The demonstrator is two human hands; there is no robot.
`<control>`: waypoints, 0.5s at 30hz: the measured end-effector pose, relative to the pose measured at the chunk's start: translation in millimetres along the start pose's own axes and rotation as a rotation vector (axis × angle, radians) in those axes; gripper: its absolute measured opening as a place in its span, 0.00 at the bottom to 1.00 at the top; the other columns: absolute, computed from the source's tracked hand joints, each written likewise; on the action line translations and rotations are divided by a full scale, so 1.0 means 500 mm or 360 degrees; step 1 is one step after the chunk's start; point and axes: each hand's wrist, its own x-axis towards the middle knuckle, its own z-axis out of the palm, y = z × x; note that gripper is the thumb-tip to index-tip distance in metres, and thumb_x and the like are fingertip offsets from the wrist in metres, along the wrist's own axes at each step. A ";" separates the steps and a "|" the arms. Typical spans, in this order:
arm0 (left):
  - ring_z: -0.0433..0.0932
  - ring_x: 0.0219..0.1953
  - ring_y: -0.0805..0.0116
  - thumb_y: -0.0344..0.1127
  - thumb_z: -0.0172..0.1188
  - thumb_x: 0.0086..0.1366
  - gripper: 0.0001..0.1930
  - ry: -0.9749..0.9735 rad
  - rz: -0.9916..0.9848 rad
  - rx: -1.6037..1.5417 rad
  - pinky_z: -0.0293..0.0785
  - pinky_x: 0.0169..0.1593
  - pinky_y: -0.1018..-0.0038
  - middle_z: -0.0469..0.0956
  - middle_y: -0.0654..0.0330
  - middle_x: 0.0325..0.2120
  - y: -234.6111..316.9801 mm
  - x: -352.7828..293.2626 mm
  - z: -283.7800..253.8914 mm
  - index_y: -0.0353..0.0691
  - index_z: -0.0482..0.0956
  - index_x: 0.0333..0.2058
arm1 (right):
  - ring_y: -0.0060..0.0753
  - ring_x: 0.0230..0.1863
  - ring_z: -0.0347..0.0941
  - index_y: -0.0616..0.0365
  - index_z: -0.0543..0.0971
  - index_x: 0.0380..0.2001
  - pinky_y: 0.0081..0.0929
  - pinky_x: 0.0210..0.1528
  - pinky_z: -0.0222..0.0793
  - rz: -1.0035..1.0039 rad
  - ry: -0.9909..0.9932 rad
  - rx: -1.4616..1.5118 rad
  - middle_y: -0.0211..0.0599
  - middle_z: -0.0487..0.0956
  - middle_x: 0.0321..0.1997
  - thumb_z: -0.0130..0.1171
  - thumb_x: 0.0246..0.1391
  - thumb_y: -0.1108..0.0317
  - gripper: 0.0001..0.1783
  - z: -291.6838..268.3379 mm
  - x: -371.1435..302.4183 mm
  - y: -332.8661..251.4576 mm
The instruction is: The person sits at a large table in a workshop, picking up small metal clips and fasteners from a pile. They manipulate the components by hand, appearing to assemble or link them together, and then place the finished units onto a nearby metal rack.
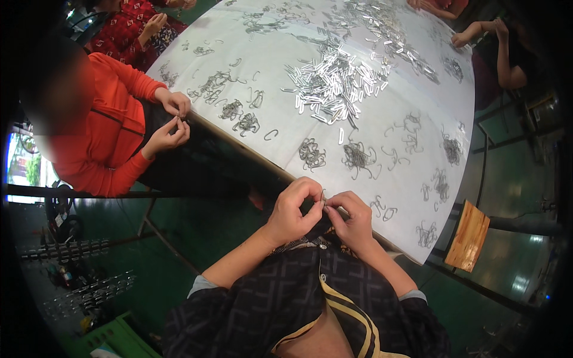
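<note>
Close to the table's near edge, my left hand pinches a small, thin metal wire hook between thumb and fingertips. My right hand meets it there, its thumb and index finger pinched at the lower end of the same piece. The fingers cover most of it, so its full shape is hidden. Just beyond my hands on the white table lie a pile of curved wire hooks and another clump of hooks. A few loose hooks rest to the right of my right hand.
A large heap of shiny, narrow metal strips spreads over the table's middle. Along the left edge, a person in a red jacket handles something small. Other people's hands work at the far side. A wooden stool stands at right.
</note>
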 end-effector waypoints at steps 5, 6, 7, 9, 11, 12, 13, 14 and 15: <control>0.77 0.35 0.70 0.23 0.54 0.60 0.03 -0.0010 -0.0009 -0.0094 0.73 0.43 0.75 0.79 0.56 0.34 -0.006 -0.023 0.001 0.32 0.70 0.33 | 0.37 0.30 0.76 0.60 0.80 0.27 0.30 0.34 0.70 -0.0130 -0.0021 0.0101 0.38 0.79 0.28 0.65 0.44 0.76 0.05 -0.029 0.029 0.033; 0.77 0.35 0.70 0.23 0.53 0.60 0.03 0.0002 0.0008 -0.0095 0.73 0.43 0.75 0.79 0.56 0.33 -0.005 -0.025 0.002 0.33 0.70 0.33 | 0.36 0.29 0.75 0.60 0.80 0.27 0.30 0.34 0.70 -0.0148 -0.0007 0.0131 0.38 0.79 0.27 0.65 0.45 0.75 0.04 -0.039 0.042 0.051; 0.77 0.35 0.70 0.22 0.53 0.60 0.03 0.0005 0.0017 -0.0098 0.73 0.43 0.75 0.79 0.56 0.33 -0.004 -0.026 0.001 0.33 0.70 0.33 | 0.36 0.28 0.74 0.61 0.80 0.27 0.29 0.33 0.69 -0.0092 0.0107 -0.0027 0.38 0.80 0.27 0.64 0.46 0.74 0.04 -0.039 0.063 0.075; 0.77 0.35 0.70 0.22 0.53 0.60 0.03 -0.0005 0.0041 -0.0109 0.73 0.43 0.75 0.79 0.56 0.33 -0.005 -0.027 0.002 0.33 0.69 0.33 | 0.36 0.29 0.73 0.60 0.81 0.28 0.29 0.35 0.67 -0.0011 0.0296 -0.0274 0.37 0.78 0.26 0.64 0.49 0.71 0.05 -0.033 0.113 0.110; 0.77 0.35 0.69 0.22 0.53 0.59 0.04 -0.0024 0.0094 -0.0064 0.73 0.43 0.75 0.78 0.56 0.32 -0.006 -0.029 0.003 0.34 0.68 0.32 | 0.38 0.30 0.71 0.58 0.83 0.31 0.34 0.36 0.65 -0.0020 0.0359 -0.0761 0.36 0.77 0.26 0.65 0.48 0.67 0.08 -0.025 0.165 0.143; 0.77 0.34 0.69 0.21 0.53 0.59 0.04 -0.0037 0.0121 -0.0042 0.73 0.43 0.75 0.78 0.55 0.32 -0.005 -0.030 0.003 0.34 0.68 0.32 | 0.39 0.31 0.71 0.57 0.83 0.32 0.35 0.37 0.65 0.0010 0.0342 -0.0859 0.36 0.77 0.27 0.66 0.48 0.65 0.09 -0.017 0.187 0.165; 0.77 0.34 0.65 0.21 0.54 0.57 0.05 -0.0027 0.0115 -0.0041 0.73 0.42 0.73 0.77 0.55 0.31 -0.002 -0.031 0.005 0.35 0.68 0.32 | 0.40 0.32 0.71 0.57 0.83 0.33 0.37 0.37 0.64 0.0039 0.0325 -0.0957 0.36 0.77 0.27 0.66 0.48 0.64 0.10 -0.007 0.206 0.187; 0.77 0.34 0.62 0.21 0.54 0.56 0.05 -0.0005 0.0109 -0.0036 0.73 0.41 0.71 0.77 0.55 0.30 0.001 -0.032 0.006 0.35 0.68 0.31 | 0.41 0.33 0.71 0.56 0.83 0.34 0.38 0.38 0.63 0.0060 0.0301 -0.1051 0.37 0.77 0.27 0.66 0.48 0.63 0.11 0.001 0.223 0.192; 0.77 0.33 0.58 0.21 0.55 0.55 0.06 0.0016 0.0103 -0.0032 0.73 0.40 0.69 0.76 0.55 0.30 0.003 -0.034 0.006 0.36 0.69 0.31 | 0.41 0.36 0.72 0.56 0.83 0.34 0.39 0.41 0.63 0.0181 0.0163 -0.1171 0.37 0.78 0.29 0.67 0.47 0.63 0.11 0.009 0.231 0.186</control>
